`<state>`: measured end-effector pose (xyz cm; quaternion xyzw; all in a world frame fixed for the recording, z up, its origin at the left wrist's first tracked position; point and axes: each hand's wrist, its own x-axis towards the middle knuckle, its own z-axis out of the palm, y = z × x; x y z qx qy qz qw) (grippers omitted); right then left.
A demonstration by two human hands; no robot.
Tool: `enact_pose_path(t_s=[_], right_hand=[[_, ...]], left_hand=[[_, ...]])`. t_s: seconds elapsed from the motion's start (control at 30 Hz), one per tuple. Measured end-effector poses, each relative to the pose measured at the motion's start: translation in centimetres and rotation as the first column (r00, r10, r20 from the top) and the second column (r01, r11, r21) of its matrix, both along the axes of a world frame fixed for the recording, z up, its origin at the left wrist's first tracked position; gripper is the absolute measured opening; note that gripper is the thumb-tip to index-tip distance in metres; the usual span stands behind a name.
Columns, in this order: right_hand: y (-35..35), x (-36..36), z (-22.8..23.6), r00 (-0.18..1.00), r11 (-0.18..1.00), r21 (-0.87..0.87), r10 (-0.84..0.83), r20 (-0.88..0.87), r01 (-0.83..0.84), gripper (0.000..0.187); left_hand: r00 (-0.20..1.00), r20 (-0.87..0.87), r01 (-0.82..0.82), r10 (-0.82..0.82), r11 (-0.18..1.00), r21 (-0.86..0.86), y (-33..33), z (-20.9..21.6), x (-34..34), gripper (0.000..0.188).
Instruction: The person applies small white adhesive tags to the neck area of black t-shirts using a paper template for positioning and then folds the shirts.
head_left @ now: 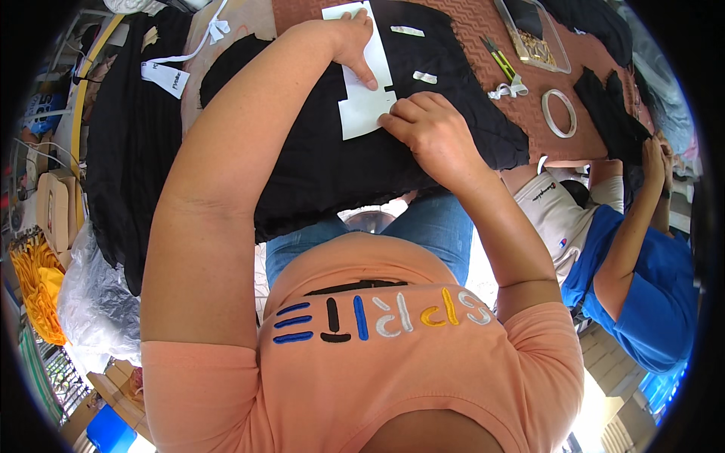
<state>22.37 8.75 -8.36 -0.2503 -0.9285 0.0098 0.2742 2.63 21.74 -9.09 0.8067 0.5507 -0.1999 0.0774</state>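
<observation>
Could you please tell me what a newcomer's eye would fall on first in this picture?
Probably the white card on the black cloth, top centre, with the left hand on it and the right hand at its lower right. Next would come the multicoloured lettering across the peach shirt below and a co-worker's bright blue shirt at the right.

The left hand (355, 47) hides part of the white card (364, 119); the view's top edge crops the black cloth (317, 170); pieces (538, 50) in the clear box (547, 67) toward the far edge of the bench (477, 34) are too small to tell.
</observation>
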Motion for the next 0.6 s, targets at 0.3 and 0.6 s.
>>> enact_pose_path(t_s=[0.3,0.6], right_hand=[[-0.07,0.17,0.03,0.998,0.999,-0.050,-0.010,0.059,0.013,0.023],[-0.23,0.33,-0.95,1.000,0.998,-0.061,-0.012,-0.005,0.011,0.014]], left_hand=[[1.000,0.026,-0.014,0.014,1.000,0.004,-0.09,-0.13,-0.04,0.135],[1.000,0.003,-0.023,0.023,1.000,0.007,-0.23,-0.05,0.17,0.136]])
